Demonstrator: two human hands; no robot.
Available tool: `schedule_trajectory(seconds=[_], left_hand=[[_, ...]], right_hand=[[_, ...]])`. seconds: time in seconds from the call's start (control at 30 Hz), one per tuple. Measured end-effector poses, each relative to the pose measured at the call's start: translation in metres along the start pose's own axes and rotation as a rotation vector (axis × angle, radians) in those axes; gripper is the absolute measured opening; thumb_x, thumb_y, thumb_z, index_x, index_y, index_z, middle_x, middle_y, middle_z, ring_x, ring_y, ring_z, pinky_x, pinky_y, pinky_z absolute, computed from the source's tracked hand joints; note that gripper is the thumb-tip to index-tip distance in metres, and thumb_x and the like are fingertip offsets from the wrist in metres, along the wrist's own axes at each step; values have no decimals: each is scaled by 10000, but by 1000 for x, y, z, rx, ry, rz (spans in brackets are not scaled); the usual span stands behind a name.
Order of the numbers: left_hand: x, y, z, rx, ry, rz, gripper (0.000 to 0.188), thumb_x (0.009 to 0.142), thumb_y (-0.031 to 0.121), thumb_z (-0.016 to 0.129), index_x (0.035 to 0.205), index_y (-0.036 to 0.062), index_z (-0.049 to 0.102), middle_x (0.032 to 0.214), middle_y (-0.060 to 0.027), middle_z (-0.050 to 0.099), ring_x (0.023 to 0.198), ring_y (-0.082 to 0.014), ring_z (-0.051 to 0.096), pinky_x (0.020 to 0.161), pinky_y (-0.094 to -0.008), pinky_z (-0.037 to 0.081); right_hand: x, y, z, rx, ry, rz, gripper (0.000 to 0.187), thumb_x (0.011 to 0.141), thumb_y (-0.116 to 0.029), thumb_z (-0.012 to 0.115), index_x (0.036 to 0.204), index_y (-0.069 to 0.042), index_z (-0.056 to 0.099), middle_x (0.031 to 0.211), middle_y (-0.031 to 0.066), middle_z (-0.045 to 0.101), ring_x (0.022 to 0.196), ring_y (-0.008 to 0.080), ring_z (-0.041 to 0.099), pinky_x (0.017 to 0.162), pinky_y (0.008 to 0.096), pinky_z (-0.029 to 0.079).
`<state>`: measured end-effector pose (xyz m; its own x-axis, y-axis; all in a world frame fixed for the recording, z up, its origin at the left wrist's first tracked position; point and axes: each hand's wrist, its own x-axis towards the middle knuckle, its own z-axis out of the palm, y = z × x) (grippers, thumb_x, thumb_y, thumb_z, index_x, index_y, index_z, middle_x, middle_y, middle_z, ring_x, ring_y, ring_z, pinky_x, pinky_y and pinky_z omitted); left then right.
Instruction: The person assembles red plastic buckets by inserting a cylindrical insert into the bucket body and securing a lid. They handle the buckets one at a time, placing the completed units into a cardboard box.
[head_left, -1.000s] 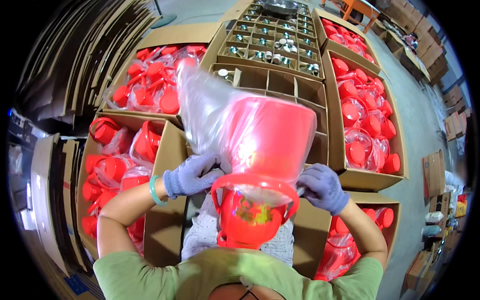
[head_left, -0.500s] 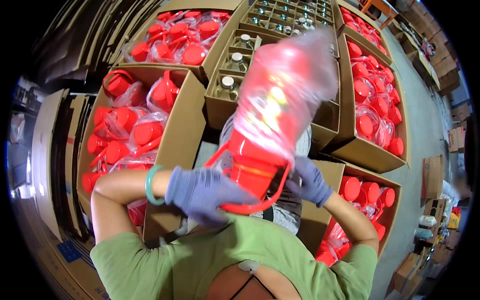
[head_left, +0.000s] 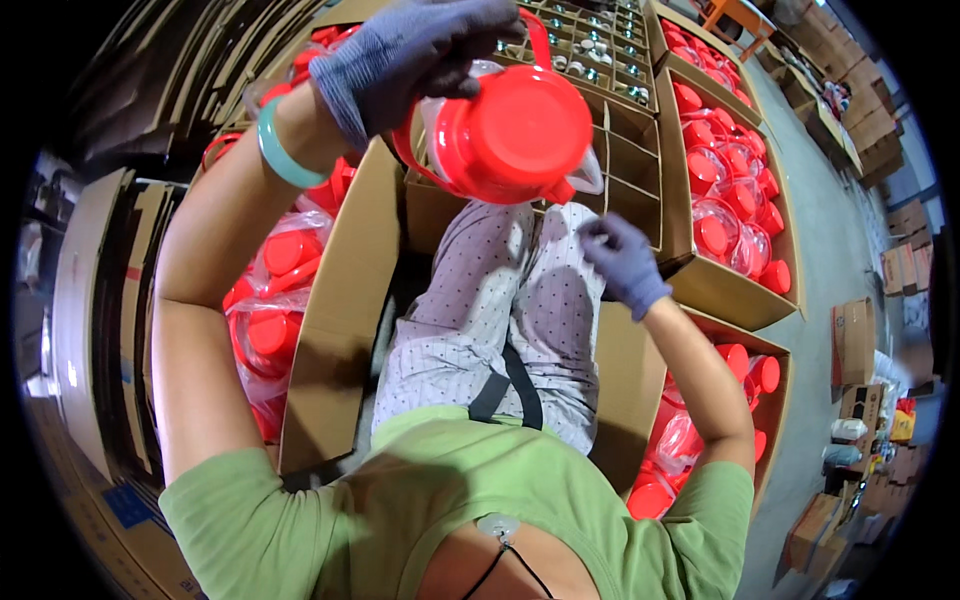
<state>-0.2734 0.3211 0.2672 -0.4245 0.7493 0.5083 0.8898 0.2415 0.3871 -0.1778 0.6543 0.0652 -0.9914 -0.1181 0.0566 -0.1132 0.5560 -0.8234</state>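
The red container was held up at the far middle, tilted with its round end toward the camera and its red handle looping beside it. The left hand, gloved, had its fingers clenched on the container's left side; the exact contact was hidden. Clear plastic showed at the container's right edge. Nearer and to the right, the gloved right hand was apart from it, fingers bent; how far they were closed could not be told. Beyond stood a divided carton, with a left carton and a right carton of similar red containers on either side.
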Motion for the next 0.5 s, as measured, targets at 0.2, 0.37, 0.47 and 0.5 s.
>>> schedule_trajectory(seconds=[0.2, 0.37, 0.47, 0.5], left_hand=[[19, 27, -7, -781, 297, -791, 237, 989, 256, 550, 986, 43, 655, 633, 65, 440, 499, -36, 414, 535, -204, 457], [23, -20, -23, -937, 400, -842, 213, 959, 248, 616, 1007, 47, 664, 743, 19, 639, 596, -67, 611, 492, -165, 468], [30, -24, -26, -899, 452, -885, 223, 962, 259, 612, 1002, 46, 660, 720, 33, 612, 565, -61, 580, 485, -167, 459], [27, -37, -31, -953, 371, -832, 245, 964, 275, 608, 1006, 39, 658, 688, 41, 571, 514, -61, 520, 473, -179, 436]], right_hand=[[71, -15, 11, 781, 65, 310, 747, 838, -196, 712, 1476, -70, 345, 1200, 79, 567, 834, 159, 638, 719, 279, 537], [121, 38, 10, 679, -59, 381, 481, 878, -251, 718, 1260, -78, 484, 929, 33, 598, 722, 112, 596, 554, 263, 492], [129, 34, 40, 598, 332, 328, 524, 843, -290, 759, 1246, -76, 503, 947, 35, 599, 724, 119, 594, 560, 256, 479], [137, 31, 42, 632, 478, 357, 612, 799, -296, 791, 1282, -70, 490, 1001, 42, 607, 724, 116, 591, 552, 254, 465]])
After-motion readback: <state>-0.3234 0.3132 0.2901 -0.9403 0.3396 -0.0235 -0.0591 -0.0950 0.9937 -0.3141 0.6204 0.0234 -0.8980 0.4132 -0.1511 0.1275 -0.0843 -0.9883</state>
